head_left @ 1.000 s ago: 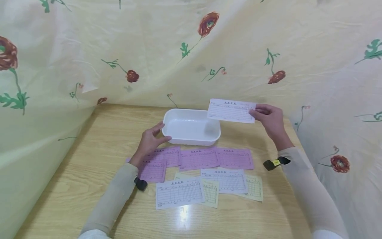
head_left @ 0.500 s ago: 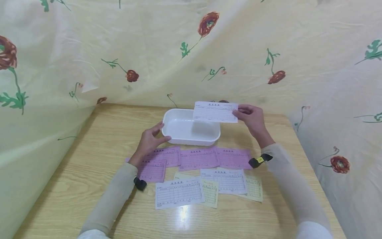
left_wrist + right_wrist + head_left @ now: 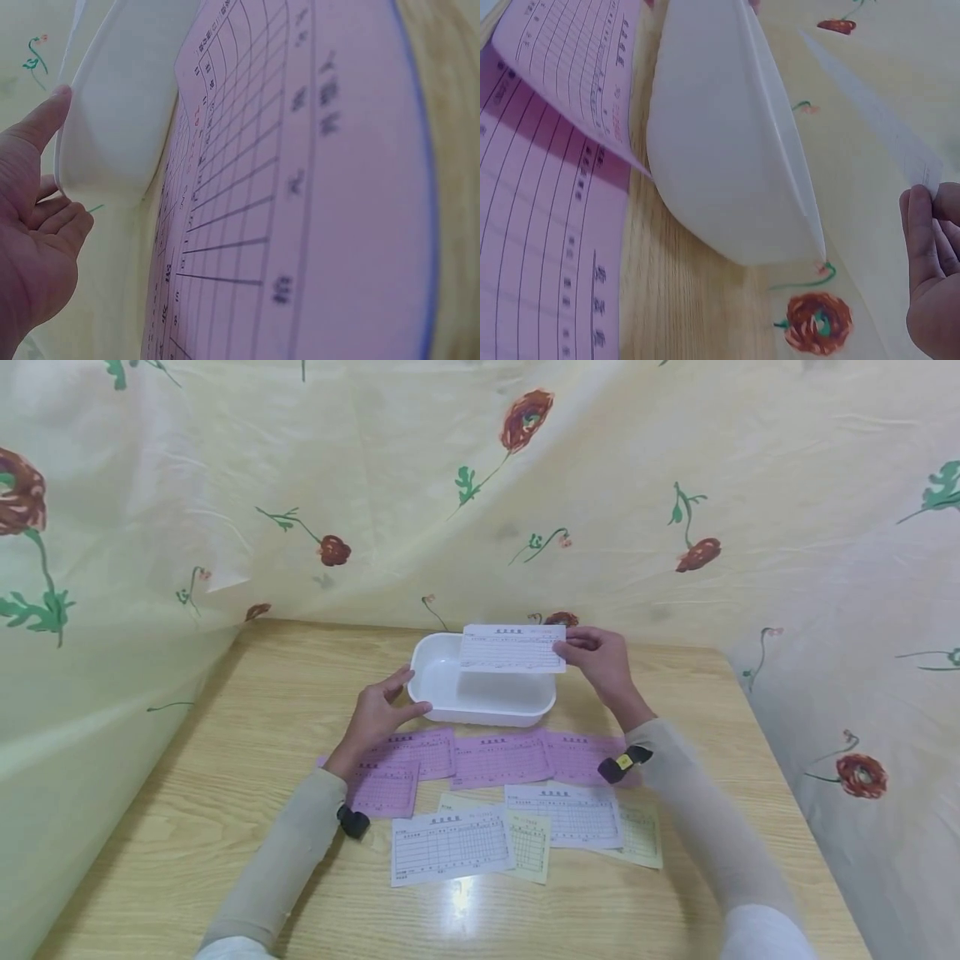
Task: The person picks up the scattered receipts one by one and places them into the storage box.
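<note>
Over the right part of a white plastic tray [image 3: 487, 718], a white printed form slip [image 3: 510, 650] hangs at a slight tilt. My right hand [image 3: 603, 664] pinches it by its right end between thumb and fingers. In the right wrist view the slip [image 3: 877, 105] shows nearly edge-on, above the tray's rim. My left hand [image 3: 378, 703] holds the tray's left end, thumb at the front corner and fingers at the side. The left wrist view shows a thumb tip on the rim of the tray [image 3: 124, 97], fingers bent beside the wall.
Several pink form slips [image 3: 498, 758] lie in a row just before the tray. Nearer to me, white slips [image 3: 452, 845] partly cover yellow slips [image 3: 530, 852] on the wooden table [image 3: 300, 893]. A flowered cloth [image 3: 375, 485] hangs behind and at both sides.
My right hand has carried the white slip leftward and slightly down, from beside the tray's right end to over it. The left hand and the tray have stayed in place.
</note>
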Available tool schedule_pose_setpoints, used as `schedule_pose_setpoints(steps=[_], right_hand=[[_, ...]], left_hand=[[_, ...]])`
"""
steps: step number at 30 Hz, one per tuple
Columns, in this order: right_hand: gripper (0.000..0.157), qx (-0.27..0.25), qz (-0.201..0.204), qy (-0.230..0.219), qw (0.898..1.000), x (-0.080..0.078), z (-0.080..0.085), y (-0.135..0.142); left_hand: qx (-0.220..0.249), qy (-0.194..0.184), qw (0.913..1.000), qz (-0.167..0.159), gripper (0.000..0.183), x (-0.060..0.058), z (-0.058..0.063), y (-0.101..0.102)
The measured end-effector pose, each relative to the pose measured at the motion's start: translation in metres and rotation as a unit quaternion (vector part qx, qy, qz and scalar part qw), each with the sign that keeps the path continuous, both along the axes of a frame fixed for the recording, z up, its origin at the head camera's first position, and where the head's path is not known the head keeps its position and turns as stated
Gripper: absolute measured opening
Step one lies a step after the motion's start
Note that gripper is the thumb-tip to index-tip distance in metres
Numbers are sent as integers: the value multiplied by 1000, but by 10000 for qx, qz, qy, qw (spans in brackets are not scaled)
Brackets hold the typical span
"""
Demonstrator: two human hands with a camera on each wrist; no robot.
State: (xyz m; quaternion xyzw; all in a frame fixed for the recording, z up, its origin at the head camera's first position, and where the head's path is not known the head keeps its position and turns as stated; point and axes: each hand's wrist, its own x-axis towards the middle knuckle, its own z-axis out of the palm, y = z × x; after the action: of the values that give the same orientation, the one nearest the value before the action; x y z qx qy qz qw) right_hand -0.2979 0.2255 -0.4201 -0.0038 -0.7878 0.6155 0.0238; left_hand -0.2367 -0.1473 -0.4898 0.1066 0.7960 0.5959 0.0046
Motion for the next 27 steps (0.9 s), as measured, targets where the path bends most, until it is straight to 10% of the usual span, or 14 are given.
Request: schedule_pose_setpoints(steps=[27], right_hand=[[36, 614, 371, 11, 9974, -5, -16, -53]], left_hand=[[-37, -29, 10000, -34, 78, -2, -2, -1]])
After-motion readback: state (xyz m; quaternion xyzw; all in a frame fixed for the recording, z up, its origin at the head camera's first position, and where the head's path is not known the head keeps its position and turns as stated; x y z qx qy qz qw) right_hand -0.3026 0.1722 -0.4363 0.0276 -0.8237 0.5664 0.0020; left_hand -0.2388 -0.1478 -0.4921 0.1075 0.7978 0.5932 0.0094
